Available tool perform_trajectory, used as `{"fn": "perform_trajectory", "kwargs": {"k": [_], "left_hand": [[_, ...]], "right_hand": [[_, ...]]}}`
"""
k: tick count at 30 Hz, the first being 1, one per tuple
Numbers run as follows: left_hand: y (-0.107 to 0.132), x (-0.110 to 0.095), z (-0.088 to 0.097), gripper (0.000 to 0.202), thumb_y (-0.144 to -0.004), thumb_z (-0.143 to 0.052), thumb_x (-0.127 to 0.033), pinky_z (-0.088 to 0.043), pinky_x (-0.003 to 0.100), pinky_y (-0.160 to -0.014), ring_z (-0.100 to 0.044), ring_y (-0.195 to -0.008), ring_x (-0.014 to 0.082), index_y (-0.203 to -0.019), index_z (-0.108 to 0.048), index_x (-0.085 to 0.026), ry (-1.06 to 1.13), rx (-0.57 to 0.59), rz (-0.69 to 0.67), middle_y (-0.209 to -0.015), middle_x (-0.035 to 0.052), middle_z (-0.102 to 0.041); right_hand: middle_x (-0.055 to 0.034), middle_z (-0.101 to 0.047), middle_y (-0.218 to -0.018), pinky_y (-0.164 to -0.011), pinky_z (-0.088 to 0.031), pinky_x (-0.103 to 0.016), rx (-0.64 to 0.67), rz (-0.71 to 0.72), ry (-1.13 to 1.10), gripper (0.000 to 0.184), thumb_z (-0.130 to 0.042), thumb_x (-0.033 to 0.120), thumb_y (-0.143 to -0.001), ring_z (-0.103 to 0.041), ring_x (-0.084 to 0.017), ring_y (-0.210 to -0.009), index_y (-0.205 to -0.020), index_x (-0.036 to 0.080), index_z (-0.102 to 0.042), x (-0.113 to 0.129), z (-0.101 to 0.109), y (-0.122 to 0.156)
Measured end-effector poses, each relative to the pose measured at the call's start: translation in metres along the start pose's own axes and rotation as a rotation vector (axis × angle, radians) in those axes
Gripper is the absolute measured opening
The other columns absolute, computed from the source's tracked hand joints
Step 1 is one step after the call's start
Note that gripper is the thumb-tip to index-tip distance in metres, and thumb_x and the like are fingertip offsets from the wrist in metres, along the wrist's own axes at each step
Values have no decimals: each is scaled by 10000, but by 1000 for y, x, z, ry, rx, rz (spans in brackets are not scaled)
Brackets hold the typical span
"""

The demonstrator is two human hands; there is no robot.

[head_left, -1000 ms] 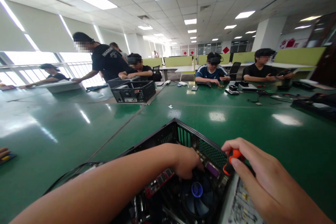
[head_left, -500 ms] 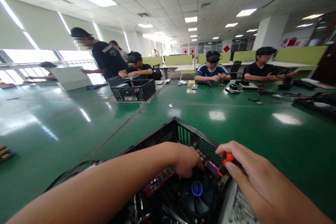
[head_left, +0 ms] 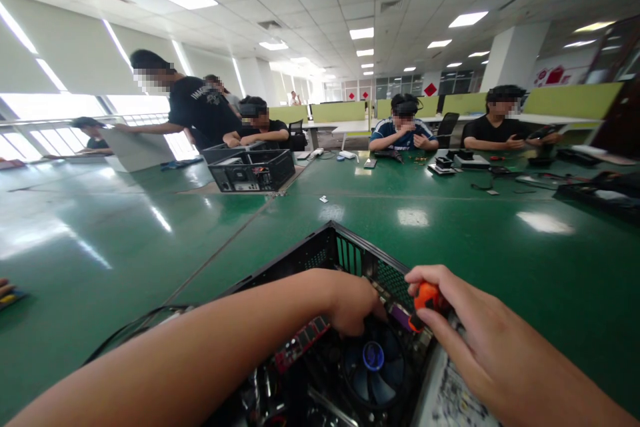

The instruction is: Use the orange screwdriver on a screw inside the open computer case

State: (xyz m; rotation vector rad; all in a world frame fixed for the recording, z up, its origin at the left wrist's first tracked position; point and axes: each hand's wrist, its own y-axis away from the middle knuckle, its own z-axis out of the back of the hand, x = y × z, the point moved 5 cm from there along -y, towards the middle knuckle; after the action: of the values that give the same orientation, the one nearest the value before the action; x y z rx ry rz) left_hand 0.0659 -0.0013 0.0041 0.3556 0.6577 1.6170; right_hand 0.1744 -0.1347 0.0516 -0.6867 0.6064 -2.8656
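An open black computer case (head_left: 287, 255) lies before me on the green table. My left hand (head_left: 354, 307) reaches down into it, fingers curled together behind the CPU fan (head_left: 376, 373); its fingertips and whatever they grip are hidden. In my right hand (head_left: 465, 323) is an orange and black screwdriver (head_left: 428, 297), its handle between thumb and fingers, tilted over the case's right side. The screwdriver's tip is out of sight. A purple slot or connector (head_left: 401, 317) shows between both hands. Beneath my left forearm sits a red memory module (head_left: 303, 341).
Another open computer case (head_left: 250, 170) stands across the table, with a person leaning over it. Loose parts (head_left: 445, 165) lie at the back right, near two seated people. A black cable (head_left: 125, 330) loops out left of my case. A co-worker's hand (head_left: 6, 290) shows at the left edge.
My right hand has shifted slightly up and left, and the screwdriver handle has turned in its fingers. My left hand stays in the case. Across the table, a person's hand has risen toward the face.
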Motion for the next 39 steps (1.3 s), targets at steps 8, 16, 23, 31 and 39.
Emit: {"fn": "perform_trajectory", "kwargs": {"k": [8,16,23,31,39], "left_hand": [[0,-2,1,605,-754,-547,-188,-515,322,-826,-680,-990,247,-1351,-636,-229,-22,-17,-22,-1130,76,-750],[-4,2,-6,493,-754,-558,-167,-499,306,-742,-673,-832,212,-1220,-705,-235,20,-17,-51,-933,45,-768],[-5,6,-10,553,-749,-545,-147,-485,305,-688,-667,-791,210,-1275,-681,-249,15,-12,-50,-896,40,-767],[-5,6,-10,604,-752,-545,-153,-509,307,-768,-685,-888,220,-1341,-645,-235,33,-14,-75,-1017,52,-772],[-5,5,-9,552,-734,-577,-146,-509,322,-774,-678,-885,239,-1273,-681,-194,3,-14,-85,-959,70,-771]], "right_hand": [[-27,-759,-1040,-788,-605,-308,-40,19,-9,168,-568,337,-978,-748,-191,-938,-1112,285,-654,3,8,-2],[53,-803,-1127,-835,-620,-211,-74,221,-63,307,-565,257,-934,-784,-162,-999,-1208,358,-660,24,11,14],[54,-806,-1115,-791,-634,-237,-9,217,-99,298,-552,269,-935,-792,-180,-970,-1162,356,-724,28,3,9],[2,-805,-1137,-828,-647,-275,114,271,-16,292,-673,351,-914,-789,-225,-995,-1194,309,-746,31,-3,4],[70,-767,-1231,-908,-608,-223,105,287,-79,384,-630,248,-932,-749,-169,-1101,-1292,378,-643,31,-4,6]]}}
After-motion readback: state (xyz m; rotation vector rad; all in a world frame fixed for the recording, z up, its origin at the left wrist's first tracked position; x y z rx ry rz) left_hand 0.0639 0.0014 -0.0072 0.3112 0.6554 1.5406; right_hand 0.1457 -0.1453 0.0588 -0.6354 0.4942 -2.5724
